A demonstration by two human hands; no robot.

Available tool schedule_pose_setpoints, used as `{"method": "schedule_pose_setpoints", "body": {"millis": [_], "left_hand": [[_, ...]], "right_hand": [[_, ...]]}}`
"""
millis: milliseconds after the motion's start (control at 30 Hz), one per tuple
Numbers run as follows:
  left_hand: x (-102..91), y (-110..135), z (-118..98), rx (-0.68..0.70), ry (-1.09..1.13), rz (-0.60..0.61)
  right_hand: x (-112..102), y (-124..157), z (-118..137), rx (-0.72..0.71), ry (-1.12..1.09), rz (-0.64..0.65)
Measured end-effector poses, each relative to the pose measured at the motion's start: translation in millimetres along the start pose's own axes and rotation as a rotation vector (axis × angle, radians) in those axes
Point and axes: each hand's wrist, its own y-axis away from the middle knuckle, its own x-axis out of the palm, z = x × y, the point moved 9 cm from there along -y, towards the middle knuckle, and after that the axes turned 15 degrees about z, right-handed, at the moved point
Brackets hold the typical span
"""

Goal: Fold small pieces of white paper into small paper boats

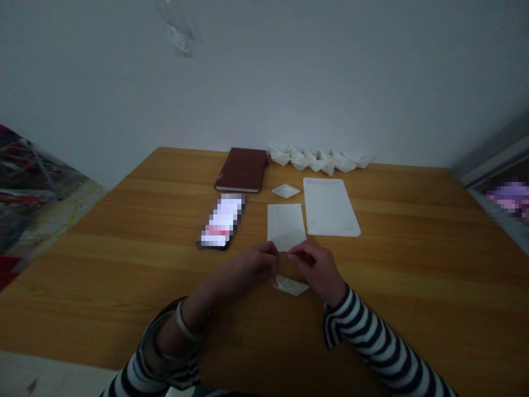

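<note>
My left hand (pixel 251 269) and my right hand (pixel 316 268) meet over a small folded white paper piece (pixel 291 285) lying on the wooden table (pixel 413 264). Both hands have their fingers curled in a pinch on the paper's upper edge. Just beyond my fingertips lies a folded white sheet (pixel 286 225). My sleeves are black-and-white striped.
A phone (pixel 221 221) lies left of the folded sheet. A brown notebook (pixel 242 169) rests further back. A stack of white sheets (pixel 329 207) is to the right, one small folded paper boat (pixel 285 191) behind, and several paper boats (pixel 320 158) line the wall.
</note>
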Motion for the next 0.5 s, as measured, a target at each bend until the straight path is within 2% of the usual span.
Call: {"method": "schedule_pose_setpoints", "body": {"millis": [200,333,500], "left_hand": [[-17.6,3.8,13.3,-0.099,-0.093,-0.199],[-22.9,6.1,4.6,-0.034,-0.118,-0.262],[-23.4,6.2,-3.1,0.019,-0.145,-0.318]], "right_hand": [[13.3,-2.9,4.1,-0.041,0.002,0.149],[8.9,-1.2,-1.5,0.007,-0.006,0.094],[6.2,0.5,6.4,-0.019,0.029,0.049]]}}
